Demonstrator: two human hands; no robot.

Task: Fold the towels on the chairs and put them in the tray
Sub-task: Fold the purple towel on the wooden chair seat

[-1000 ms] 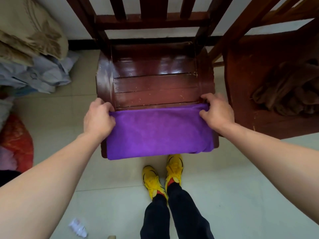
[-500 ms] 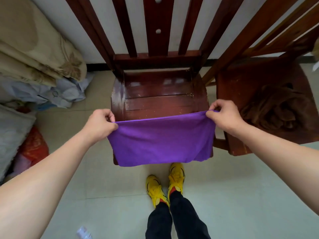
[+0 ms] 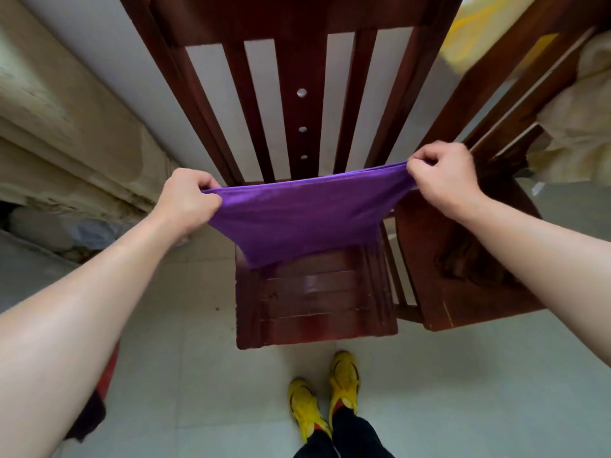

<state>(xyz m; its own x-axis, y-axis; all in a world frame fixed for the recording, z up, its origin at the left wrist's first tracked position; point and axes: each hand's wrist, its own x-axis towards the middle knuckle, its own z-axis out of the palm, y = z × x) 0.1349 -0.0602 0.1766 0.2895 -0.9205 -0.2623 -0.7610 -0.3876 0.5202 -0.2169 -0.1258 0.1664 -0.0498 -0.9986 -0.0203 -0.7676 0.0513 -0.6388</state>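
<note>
A purple towel hangs in the air above the seat of the dark wooden chair, stretched between my hands. My left hand pinches its upper left corner. My right hand pinches the upper right corner. The towel's lower edge sags down to the back of the seat. A brown towel lies crumpled on the second chair at the right. No tray is in view.
The chair's slatted back rises just behind the towel. Bedding and bags are piled at the left by the wall. A cream cloth shows at the far right. My yellow shoes stand on the tiled floor before the chair.
Both hands have lifted the purple towel off the front of the seat and raised it higher and further back. The view has tilted upward.
</note>
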